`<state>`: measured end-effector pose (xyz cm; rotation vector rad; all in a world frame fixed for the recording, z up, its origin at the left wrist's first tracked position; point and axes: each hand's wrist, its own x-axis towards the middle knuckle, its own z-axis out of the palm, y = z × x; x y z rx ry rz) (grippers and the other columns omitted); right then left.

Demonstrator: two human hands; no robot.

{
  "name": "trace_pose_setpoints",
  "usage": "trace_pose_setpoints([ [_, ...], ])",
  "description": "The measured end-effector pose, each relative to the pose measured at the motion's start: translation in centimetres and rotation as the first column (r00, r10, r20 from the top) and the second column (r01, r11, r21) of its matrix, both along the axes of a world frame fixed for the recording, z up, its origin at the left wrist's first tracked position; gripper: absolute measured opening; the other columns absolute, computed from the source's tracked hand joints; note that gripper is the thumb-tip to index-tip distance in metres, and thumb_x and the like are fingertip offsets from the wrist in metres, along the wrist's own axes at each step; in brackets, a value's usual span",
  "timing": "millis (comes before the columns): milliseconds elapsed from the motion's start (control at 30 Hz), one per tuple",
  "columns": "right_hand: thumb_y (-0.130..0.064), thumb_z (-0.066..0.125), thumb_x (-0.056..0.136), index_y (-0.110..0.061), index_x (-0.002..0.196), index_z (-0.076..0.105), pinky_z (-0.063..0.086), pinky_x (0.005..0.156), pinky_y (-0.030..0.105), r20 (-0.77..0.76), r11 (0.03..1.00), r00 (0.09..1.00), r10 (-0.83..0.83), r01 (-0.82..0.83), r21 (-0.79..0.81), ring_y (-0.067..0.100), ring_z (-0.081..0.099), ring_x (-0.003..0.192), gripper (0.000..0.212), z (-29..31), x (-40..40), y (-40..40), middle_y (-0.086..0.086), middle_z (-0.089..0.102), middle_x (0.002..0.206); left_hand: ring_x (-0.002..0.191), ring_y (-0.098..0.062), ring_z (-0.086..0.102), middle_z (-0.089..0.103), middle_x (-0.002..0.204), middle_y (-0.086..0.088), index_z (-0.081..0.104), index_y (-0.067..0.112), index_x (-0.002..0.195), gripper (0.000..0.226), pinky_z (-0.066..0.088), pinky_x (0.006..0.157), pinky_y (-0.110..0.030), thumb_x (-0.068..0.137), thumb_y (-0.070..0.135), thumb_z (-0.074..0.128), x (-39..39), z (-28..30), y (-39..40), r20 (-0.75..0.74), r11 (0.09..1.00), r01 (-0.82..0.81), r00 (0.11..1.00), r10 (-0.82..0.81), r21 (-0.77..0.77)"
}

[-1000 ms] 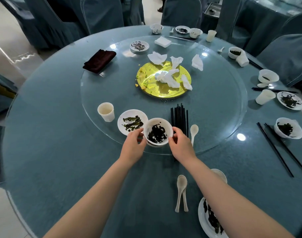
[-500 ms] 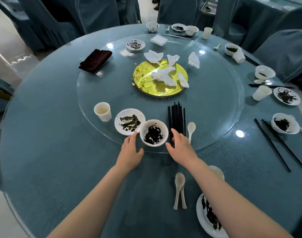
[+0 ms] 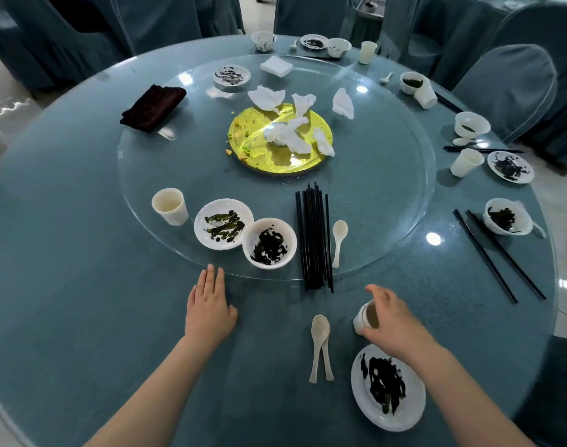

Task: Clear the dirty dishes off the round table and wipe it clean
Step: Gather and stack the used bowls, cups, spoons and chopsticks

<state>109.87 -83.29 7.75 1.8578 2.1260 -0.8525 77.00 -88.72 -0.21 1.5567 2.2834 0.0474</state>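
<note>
The round table (image 3: 82, 285) in a blue cloth carries a glass turntable (image 3: 388, 195). On the turntable's near edge stand a dirty white bowl (image 3: 269, 243), a smeared plate (image 3: 223, 224), a cup (image 3: 170, 206), a bundle of black chopsticks (image 3: 314, 237) and a spoon (image 3: 338, 241). My left hand (image 3: 208, 308) rests flat on the cloth just short of the glass, holding nothing. My right hand (image 3: 395, 321) arches over a small white cup (image 3: 364, 319), thumb at its near side, fingers spread above the rim.
Two spoons (image 3: 321, 346) and a dirty plate (image 3: 388, 387) lie near me. A gold plate (image 3: 253, 150) with crumpled napkins sits at the centre, a dark cloth (image 3: 153, 108) at the left. Bowls, cups and chopsticks ring the right and far edges. Covered chairs surround the table.
Both hands let go of the dirty bowl, which now stands on the turntable. The left hand drew back onto the cloth; the right hand moved right and nearer, over the small cup.
</note>
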Motion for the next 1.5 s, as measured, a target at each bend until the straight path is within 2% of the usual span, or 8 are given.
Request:
trace_pose_setpoints([
  [133,-0.035,0.066,0.086,-0.025,0.133,0.034,0.042,0.095,0.032,-0.1,0.994,0.99,-0.098,0.101,0.027,0.016,0.043,0.118,0.057,0.7,0.0,0.0,-0.004,0.04,0.136,0.15,-0.018,-0.005,-0.007,0.163,-0.002,0.002,0.018,0.156,0.078,0.004,0.121,-0.037,0.091,0.03,0.045,-0.2,0.2,-0.3,-0.045,0.999,0.037,0.998,-0.036,0.002],
  [267,-0.033,0.065,0.084,-0.033,0.122,0.04,0.039,0.087,0.03,-0.251,0.985,0.961,-0.113,0.142,0.1,0.013,0.044,0.112,0.046,2.6,-1.0,0.5,-0.012,0.04,0.124,0.15,-0.018,-0.006,-0.009,0.163,-0.001,-0.001,0.019,0.155,0.077,0.004,0.121,-0.037,0.092,0.031,0.042,0.7,0.3,-0.6,-0.057,0.997,0.07,0.996,-0.071,-0.018],
  [533,-0.048,0.046,0.083,-0.033,0.142,0.039,0.034,0.093,0.027,-0.408,0.948,0.909,0.084,0.054,0.315,0.006,0.042,0.118,0.062,6.6,-7.5,3.3,-0.014,0.041,0.129,0.15,-0.012,-0.001,0.001,0.163,0.011,0.009,0.026,0.155,0.07,0.006,0.12,-0.035,0.094,0.025,0.043,1.2,1.0,-0.7,0.05,0.986,0.164,0.985,-0.164,0.017],
  [733,-0.052,0.052,0.09,-0.029,0.139,0.037,0.037,0.093,0.03,-0.334,0.941,0.926,0.178,-0.06,0.334,0.019,0.048,0.117,0.056,6.9,-13.1,5.8,-0.003,0.041,0.134,0.148,-0.02,0.008,0.011,0.161,0.002,0.02,0.022,0.153,0.067,0.015,0.12,-0.038,0.092,0.025,0.05,-1.4,1.5,-0.1,0.165,0.999,0.023,0.986,-0.03,0.039],
  [900,-0.053,0.06,0.087,-0.021,0.141,0.032,0.038,0.103,0.037,-0.363,0.931,0.899,0.244,-0.112,0.347,0.024,0.045,0.121,0.068,6.0,-17.7,7.8,0.005,0.042,0.135,0.149,-0.022,0.003,-0.002,0.163,-0.001,0.007,0.02,0.155,0.078,0.015,0.12,-0.039,0.092,0.029,0.052,-4.8,1.5,0.4,0.115,0.998,-0.055,0.992,0.059,-0.037],
  [1100,-0.036,0.071,0.086,-0.015,0.136,0.039,0.037,0.096,0.029,-0.546,0.902,0.761,0.351,-0.119,0.414,0.024,0.047,0.115,0.063,5.6,-23.6,8.9,0.007,0.043,0.132,0.15,-0.016,-0.008,-0.014,0.162,0.002,-0.005,0.023,0.155,0.082,0.007,0.121,-0.038,0.09,0.024,0.044,-4.6,1.3,0.4,0.046,0.994,0.045,0.998,-0.04,-0.102],
  [1300,-0.032,0.066,0.089,-0.016,0.143,0.038,0.037,0.107,0.038,-0.389,0.86,0.795,0.465,-0.302,0.411,0.032,0.045,0.124,0.064,2.0,-25.5,9.9,0.013,0.035,0.141,0.15,-0.015,-0.008,-0.013,0.162,0.003,-0.006,0.025,0.155,0.082,0.003,0.121,-0.037,0.09,0.024,0.044,-3.3,0.7,-0.3,0.006,0.99,0.109,0.994,-0.109,-0.088],
  [1500,-0.04,0.057,0.093,-0.026,0.146,0.028,0.04,0.104,0.042,-0.227,0.834,0.829,0.512,-0.416,0.361,0.032,0.044,0.126,0.063,0.5,-25.2,10.4,0.006,0.026,0.15,0.15,-0.016,-0.008,-0.016,0.161,0.004,-0.01,0.026,0.154,0.082,0.003,0.121,-0.037,0.092,0.025,0.044,-2.1,0.6,-0.4,0.008,0.986,0.128,0.992,-0.128,-0.109],
])
